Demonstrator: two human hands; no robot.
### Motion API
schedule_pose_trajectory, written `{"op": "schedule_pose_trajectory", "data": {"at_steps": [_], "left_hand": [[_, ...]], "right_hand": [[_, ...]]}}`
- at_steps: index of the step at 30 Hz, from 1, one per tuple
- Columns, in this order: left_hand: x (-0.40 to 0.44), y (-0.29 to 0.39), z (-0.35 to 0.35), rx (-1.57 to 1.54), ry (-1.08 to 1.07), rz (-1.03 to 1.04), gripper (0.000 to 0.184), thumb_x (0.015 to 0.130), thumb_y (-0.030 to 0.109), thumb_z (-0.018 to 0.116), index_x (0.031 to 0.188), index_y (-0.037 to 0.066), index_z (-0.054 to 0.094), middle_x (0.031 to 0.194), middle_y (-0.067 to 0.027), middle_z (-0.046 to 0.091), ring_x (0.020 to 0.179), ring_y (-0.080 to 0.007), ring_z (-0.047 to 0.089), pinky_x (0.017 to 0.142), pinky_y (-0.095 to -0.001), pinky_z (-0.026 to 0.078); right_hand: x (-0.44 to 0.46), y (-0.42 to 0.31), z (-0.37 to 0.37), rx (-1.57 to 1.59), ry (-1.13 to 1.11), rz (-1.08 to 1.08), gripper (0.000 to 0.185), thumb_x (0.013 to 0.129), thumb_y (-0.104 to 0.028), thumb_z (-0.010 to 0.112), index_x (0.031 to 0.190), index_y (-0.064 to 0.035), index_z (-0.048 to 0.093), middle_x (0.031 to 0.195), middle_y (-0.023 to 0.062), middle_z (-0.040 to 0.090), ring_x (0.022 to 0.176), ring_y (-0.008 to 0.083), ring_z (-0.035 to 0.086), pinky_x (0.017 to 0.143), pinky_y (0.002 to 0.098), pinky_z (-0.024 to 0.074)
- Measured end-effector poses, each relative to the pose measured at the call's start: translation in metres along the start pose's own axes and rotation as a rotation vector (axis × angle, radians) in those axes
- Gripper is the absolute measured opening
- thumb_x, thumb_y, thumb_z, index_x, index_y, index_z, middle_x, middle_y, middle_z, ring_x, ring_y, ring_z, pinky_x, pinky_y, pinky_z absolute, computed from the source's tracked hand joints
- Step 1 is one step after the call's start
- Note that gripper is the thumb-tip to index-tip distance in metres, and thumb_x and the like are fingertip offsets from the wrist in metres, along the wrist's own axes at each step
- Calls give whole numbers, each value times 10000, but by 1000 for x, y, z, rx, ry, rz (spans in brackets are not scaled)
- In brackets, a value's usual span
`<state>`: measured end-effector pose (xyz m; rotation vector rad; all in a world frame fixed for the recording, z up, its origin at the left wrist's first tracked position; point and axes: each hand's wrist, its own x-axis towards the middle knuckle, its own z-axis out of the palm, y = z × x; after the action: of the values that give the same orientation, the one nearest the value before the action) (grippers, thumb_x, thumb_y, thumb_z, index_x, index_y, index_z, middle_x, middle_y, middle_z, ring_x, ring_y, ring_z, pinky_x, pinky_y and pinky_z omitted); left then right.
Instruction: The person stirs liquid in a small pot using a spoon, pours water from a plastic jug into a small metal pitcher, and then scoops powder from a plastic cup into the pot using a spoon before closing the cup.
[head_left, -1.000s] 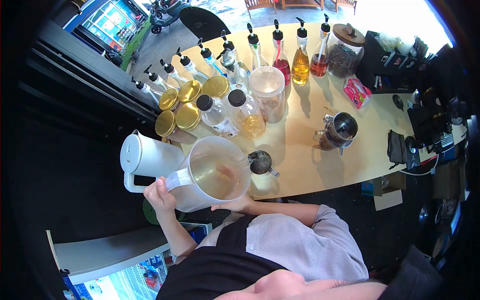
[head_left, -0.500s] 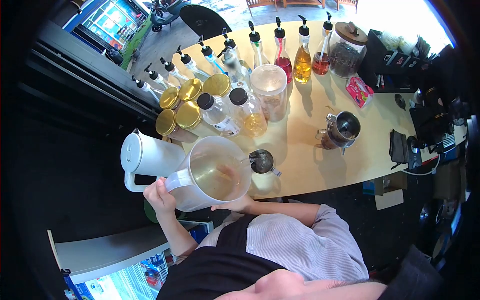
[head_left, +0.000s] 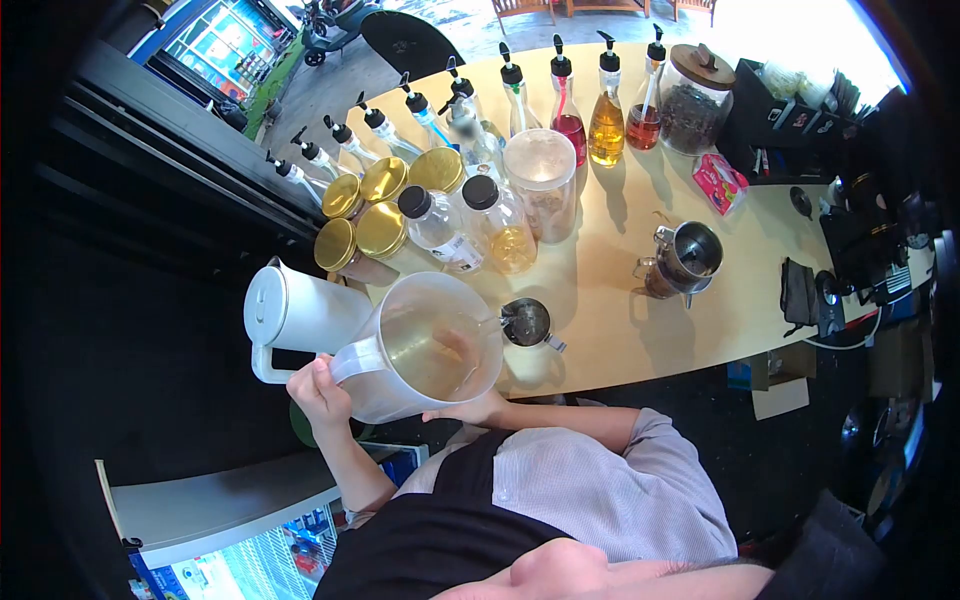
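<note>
My left hand (head_left: pixel 322 392) is closed round the handle of a large translucent plastic pitcher (head_left: pixel 370 400) holding pale yellowish liquid. My right hand (head_left: pixel 475 409) holds it from the near side, its fingers partly hidden beneath. The pitcher leans to the right, and a thin clear stream seems to run from its lip into a round metal strainer (head_left: pixel 526 322). That strainer sits over a pale vessel (head_left: pixel 530 368) at the table's near edge, mostly hidden. A white thermal jug (head_left: pixel 300 310) stands just left of the pitcher.
Gold-lidded jars (head_left: pixel 382 230), black-capped bottles (head_left: pixel 510 245) and a tall clear canister (head_left: pixel 545 195) crowd the area beyond the pitcher. Several pump bottles (head_left: pixel 606 120) line the far edge. A glass with a metal filter (head_left: pixel 695 252) stands to the right. An open cardboard box (head_left: pixel 782 395) lies below.
</note>
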<state>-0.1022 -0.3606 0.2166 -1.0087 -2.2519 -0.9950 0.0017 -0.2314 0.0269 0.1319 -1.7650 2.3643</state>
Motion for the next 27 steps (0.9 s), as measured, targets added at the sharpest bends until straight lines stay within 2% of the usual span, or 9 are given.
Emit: {"op": "schedule_pose_trajectory", "data": {"at_steps": [9, 16, 19, 22, 24, 27], "left_hand": [[0, -2, 0, -12, 15, 20, 438, 932, 163, 377, 544, -29, 447, 440, -104, 386, 357, -232, 425, 402, -347, 263], [1, -1, -2, -16, -7, 14, 439, 930, 156, 374, 536, -29, 432, 440, -100, 384, 358, -231, 426, 402, -344, 268], [1, 1, -1, -24, 4, 17, 440, 930, 155, 372, 534, -30, 425, 438, -100, 379, 358, -230, 425, 404, -346, 265], [1, 0, -1, -32, 3, 27, 437, 929, 154, 371, 538, -33, 425, 442, -105, 380, 359, -234, 425, 405, -348, 263], [1, 1, 0, -33, 7, 29, 435, 929, 153, 371, 542, -36, 427, 445, -109, 383, 361, -238, 426, 406, -351, 264], [1, 4, -1, -26, 1, 22, 431, 929, 153, 370, 549, -40, 432, 450, -116, 389, 364, -244, 428, 409, -356, 266]], "right_hand": [[-2, -4, 1, 129, -11, 99, 799, 608, -275, 893, 1236, 1, 481, 1217, 107, 560, 1146, 207, 509, 993, 368, 407], [-3, -11, 1, 133, 37, 72, 784, 612, -270, 891, 1231, -4, 491, 1216, 102, 563, 1140, 199, 514, 984, 367, 414], [-3, -6, 2, 65, 21, -5, 794, 608, -275, 893, 1235, -3, 488, 1211, 102, 567, 1133, 196, 520, 980, 366, 417], [-5, -7, 3, 46, 126, -115, 716, 626, -280, 881, 1198, -19, 538, 1175, 87, 601, 1105, 186, 542, 969, 361, 425], [-5, -8, -1, 93, -39, 17, 604, 652, -283, 865, 1137, -41, 600, 1130, 61, 637, 1075, 175, 562, 957, 353, 431], [-6, -7, 1, 45, 8, -31, 527, 666, -281, 855, 1090, -57, 637, 1095, 43, 658, 1058, 167, 572, 947, 347, 436]]}}
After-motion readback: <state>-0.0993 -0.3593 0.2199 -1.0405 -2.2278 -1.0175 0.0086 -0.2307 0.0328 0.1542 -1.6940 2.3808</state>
